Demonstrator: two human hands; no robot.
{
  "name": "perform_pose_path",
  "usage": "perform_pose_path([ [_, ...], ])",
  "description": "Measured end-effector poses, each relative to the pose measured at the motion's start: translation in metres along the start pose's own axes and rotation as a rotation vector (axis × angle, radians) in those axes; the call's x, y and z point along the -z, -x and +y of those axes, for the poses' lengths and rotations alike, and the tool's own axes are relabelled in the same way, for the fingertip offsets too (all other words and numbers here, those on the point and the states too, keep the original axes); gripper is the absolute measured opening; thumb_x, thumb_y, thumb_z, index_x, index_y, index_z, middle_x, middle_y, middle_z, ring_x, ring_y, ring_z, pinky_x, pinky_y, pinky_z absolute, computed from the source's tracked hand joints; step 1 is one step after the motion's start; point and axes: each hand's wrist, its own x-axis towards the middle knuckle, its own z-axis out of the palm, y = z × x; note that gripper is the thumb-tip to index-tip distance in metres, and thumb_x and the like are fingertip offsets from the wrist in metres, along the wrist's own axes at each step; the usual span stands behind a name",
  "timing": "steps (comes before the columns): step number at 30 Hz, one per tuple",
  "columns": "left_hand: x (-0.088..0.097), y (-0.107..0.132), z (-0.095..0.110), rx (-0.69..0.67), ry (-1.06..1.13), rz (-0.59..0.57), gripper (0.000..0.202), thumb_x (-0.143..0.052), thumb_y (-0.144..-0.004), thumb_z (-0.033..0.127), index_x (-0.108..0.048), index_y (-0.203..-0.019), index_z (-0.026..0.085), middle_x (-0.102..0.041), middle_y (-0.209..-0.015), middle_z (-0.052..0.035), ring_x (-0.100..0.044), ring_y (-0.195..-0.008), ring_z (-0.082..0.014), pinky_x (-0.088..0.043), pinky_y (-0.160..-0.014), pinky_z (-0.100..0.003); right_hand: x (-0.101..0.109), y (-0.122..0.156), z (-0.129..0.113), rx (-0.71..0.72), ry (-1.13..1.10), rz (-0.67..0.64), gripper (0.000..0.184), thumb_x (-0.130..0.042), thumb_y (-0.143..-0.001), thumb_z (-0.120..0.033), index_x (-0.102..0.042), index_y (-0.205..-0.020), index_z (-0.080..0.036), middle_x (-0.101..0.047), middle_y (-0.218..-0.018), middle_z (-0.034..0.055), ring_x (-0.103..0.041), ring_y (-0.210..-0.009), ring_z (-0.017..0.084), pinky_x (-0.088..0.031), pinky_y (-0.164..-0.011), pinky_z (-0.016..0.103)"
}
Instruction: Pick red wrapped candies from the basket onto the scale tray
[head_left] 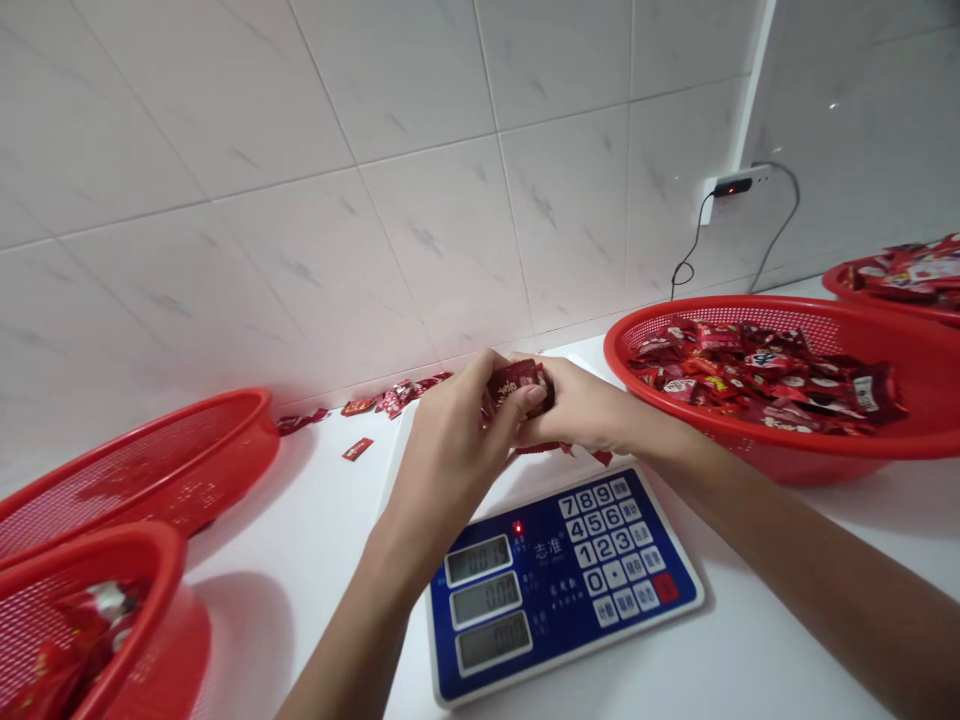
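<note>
Only a handful of red-wrapped candies (517,382) is gathered, grasped by the left hand (457,410) and right hand (577,405) over the digital scale (551,575); a candy heap (765,375) (apparently far larger) is left in a perforated basket (795,447).

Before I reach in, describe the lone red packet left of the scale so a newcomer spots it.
Start at the blue-panelled digital scale, then look left toward the tiled wall. Between the scale and the farther left-hand red basket lies a small, flat red packet. It lies by itself, unlike the packets bunched along the wall behind it.
</note>
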Motion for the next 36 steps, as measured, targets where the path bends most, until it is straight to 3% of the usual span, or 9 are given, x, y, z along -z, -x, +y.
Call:
perform_pose_path([
  [5,-0.001,-0.003,-0.005,0.018,-0.024,-0.005,0.008,-0.056,-0.089,0.023,-0.057,-0.081,0.021,-0.068,-0.072,0.0026,-0.061,-0.064,-0.0154,-0.04,-0.058,-0.026,0.003,-0.008,0.011,0.028,-0.15,-0.033,0.031,-0.076,-0.062,-0.015,-0.059,-0.088,-0.02,-0.061,-0.075,-0.0035,-0.059,-0.067,0.011,-0.047,-0.057,0.021],
  [9,0.001,-0.005,-0.01,0.068,0.072,-0.052,0.01,-0.055,-0.09,0.028,-0.061,-0.086,0.021,-0.07,-0.076,0.0013,-0.063,-0.066,-0.0153,-0.041,-0.058,-0.026,0.006,-0.008,0.012,-0.047,-0.274,-0.073,0.032,-0.077,-0.061,-0.013,-0.06,-0.087,-0.02,-0.064,-0.079,-0.0014,-0.062,-0.074,0.014,-0.052,-0.07,0.027],
  [16,0.012,-0.009,-0.014,0.104,0.055,-0.083,0.018,-0.054,-0.086,0.031,-0.062,-0.076,0.02,-0.063,-0.064,0.0016,-0.055,-0.059,-0.0144,-0.037,-0.053,-0.027,0.005,-0.011,0.016,-0.054,-0.369,-0.06,0.036,-0.08,-0.057,-0.011,-0.067,-0.09,-0.02,-0.069,-0.084,-0.0008,-0.065,-0.079,0.014,-0.052,-0.074,0.026],
  [24,-0.001,-0.011,-0.027,0.2,0.484,-0.062,0.024,-0.06,-0.084,0.042,-0.061,-0.083,0.017,-0.071,-0.084,-0.0071,-0.067,-0.075,-0.0206,-0.054,-0.069,-0.033,0.007,-0.015,0.024,-0.011,-0.507,-0.019,0.041,-0.083,-0.057,-0.012,-0.065,-0.092,-0.022,-0.07,-0.085,-0.003,-0.066,-0.083,0.014,-0.052,-0.082,0.028],
  [27,0.001,-0.012,-0.032,0.209,0.584,-0.038,0.029,-0.063,-0.082,0.045,-0.064,-0.088,0.016,-0.073,-0.088,-0.009,-0.068,-0.074,-0.02,-0.057,-0.07,-0.033,0.009,-0.015,0.025,0.017,-0.494,-0.003,0.042,-0.084,-0.058,-0.014,-0.066,-0.095,-0.023,-0.07,-0.085,-0.0031,-0.066,-0.079,0.013,-0.053,-0.077,0.027],
  [29,0.007,-0.012,-0.034,0.202,0.489,0.089,0.027,-0.064,-0.081,0.043,-0.064,-0.086,0.017,-0.073,-0.085,-0.0073,-0.068,-0.072,-0.0189,-0.057,-0.069,-0.031,0.009,-0.016,0.025,0.011,-0.488,0.073,0.036,-0.082,-0.062,-0.014,-0.065,-0.093,-0.023,-0.07,-0.084,-0.0032,-0.065,-0.075,0.012,-0.053,-0.073,0.026],
  [32,0.014,-0.012,-0.038,0.177,0.16,0.285,0.02,-0.06,-0.083,0.04,-0.062,-0.083,0.02,-0.074,-0.085,-0.0051,-0.07,-0.077,-0.0199,-0.055,-0.071,-0.03,0.01,-0.017,0.022,-0.044,-0.474,0.213,0.022,-0.077,-0.069,-0.013,-0.065,-0.085,-0.023,-0.067,-0.074,-0.0044,-0.062,-0.067,0.01,-0.051,-0.067,0.024],
  [34,0.015,-0.013,-0.044,0.157,-0.102,0.245,0.016,-0.053,-0.086,0.035,-0.062,-0.084,0.021,-0.075,-0.085,-0.0055,-0.071,-0.078,-0.0225,-0.053,-0.069,-0.032,0.011,-0.018,0.02,-0.059,-0.469,0.265,0.019,-0.076,-0.069,-0.012,-0.065,-0.08,-0.023,-0.065,-0.07,-0.0055,-0.06,-0.062,0.009,-0.049,-0.065,0.023],
  [36,0.014,-0.014,-0.05,0.129,-0.268,0.092,0.016,-0.051,-0.085,0.029,-0.065,-0.082,0.021,-0.076,-0.081,-0.0055,-0.071,-0.076,-0.0251,-0.051,-0.068,-0.034,0.012,-0.018,0.019,-0.034,-0.453,0.264,0.019,-0.079,-0.067,-0.014,-0.067,-0.079,-0.023,-0.065,-0.069,-0.0057,-0.059,-0.062,0.009,-0.048,-0.065,0.023],
])
